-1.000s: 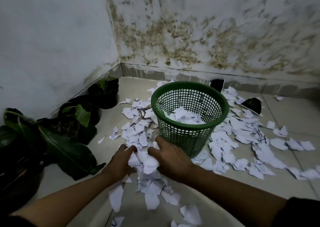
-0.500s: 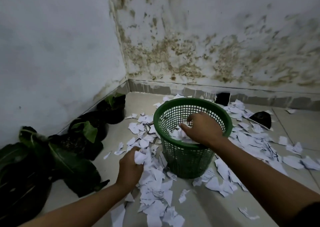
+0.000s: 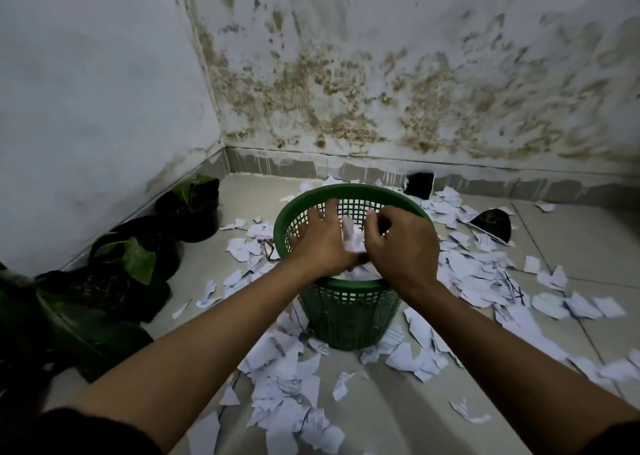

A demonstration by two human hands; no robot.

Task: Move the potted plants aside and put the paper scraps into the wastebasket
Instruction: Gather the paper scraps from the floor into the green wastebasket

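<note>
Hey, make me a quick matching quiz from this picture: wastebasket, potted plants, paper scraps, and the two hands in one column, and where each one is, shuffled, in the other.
Column one:
1. wastebasket
2. potted plants
3. paper scraps
4. left hand and right hand

Column two:
A. along the left wall
B. over the basket's mouth
C. scattered across the floor tiles
D. standing upright in the middle of the floor

Pairs: 1-D, 2-A, 3-C, 4-B
</note>
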